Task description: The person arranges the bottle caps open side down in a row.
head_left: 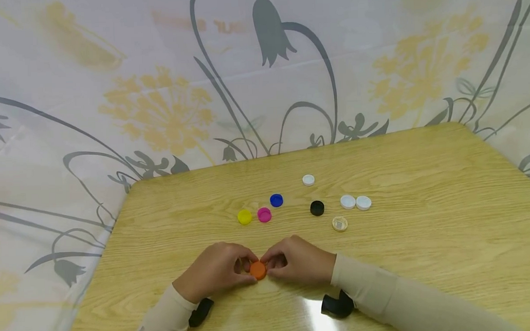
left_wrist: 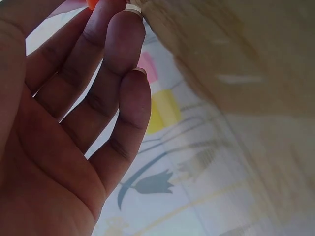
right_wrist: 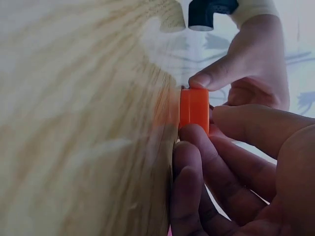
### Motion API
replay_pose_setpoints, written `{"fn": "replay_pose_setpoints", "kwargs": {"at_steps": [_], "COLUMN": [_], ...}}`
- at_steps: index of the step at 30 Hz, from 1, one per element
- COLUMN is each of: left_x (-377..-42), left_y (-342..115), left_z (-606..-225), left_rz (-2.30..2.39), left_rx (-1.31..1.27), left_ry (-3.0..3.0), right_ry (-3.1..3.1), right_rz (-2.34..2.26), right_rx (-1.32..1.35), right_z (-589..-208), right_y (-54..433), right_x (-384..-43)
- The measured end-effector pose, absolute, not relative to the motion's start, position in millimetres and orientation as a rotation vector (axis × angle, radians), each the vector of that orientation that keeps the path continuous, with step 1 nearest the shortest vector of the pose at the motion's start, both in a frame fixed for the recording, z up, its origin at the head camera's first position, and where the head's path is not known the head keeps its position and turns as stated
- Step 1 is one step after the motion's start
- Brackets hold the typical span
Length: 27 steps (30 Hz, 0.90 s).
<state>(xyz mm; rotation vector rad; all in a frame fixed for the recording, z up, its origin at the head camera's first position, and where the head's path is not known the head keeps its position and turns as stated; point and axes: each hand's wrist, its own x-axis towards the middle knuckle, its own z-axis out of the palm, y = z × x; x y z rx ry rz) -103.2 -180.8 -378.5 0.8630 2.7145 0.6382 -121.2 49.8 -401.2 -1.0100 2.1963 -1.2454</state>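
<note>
An orange bottle cap (head_left: pixel 257 270) sits on the wooden table between both hands, its top facing up. A line runs round its side in the right wrist view, where the cap (right_wrist: pixel 195 109) stands close against the tabletop. The left hand (head_left: pixel 216 268) holds it from the left between thumb and index finger. From the opposite side, the right hand (head_left: pixel 300 260) has its thumb and index finger at the cap's edge, the other fingers curled beneath. Only a sliver of orange shows at the left hand's (left_wrist: pixel 74 108) fingertips in the left wrist view.
Beyond the hands lie loose caps: yellow (head_left: pixel 245 217), magenta (head_left: pixel 264 214), blue (head_left: pixel 276 200), black (head_left: pixel 317 208), beige (head_left: pixel 339 224) and several white ones (head_left: pixel 347 201). A patterned cloth (head_left: pixel 245 88) hangs behind the table (head_left: pixel 423 189). Black devices (head_left: pixel 337 306) sit at both wrists.
</note>
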Motion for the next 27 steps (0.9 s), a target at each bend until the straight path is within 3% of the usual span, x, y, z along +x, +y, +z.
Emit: {"fn": "replay_pose_setpoints", "kwargs": {"at_steps": [18,27], "left_x": [-99.5,-118.2], "left_y": [-186.5,-186.5], "left_z": [-376.3,-371.3], "left_rz": [0.614,0.628], "left_rx": [0.872,0.627], "left_ry": [2.716,2.9], "right_ry": [2.24,2.47], "right_rz": [-1.231,-1.164], "right_rx": [-1.025,-0.979], "right_z": [-399.5,-393.2], "right_y": [46.6,49.6], "right_x": [-119.8,-139.9]}}
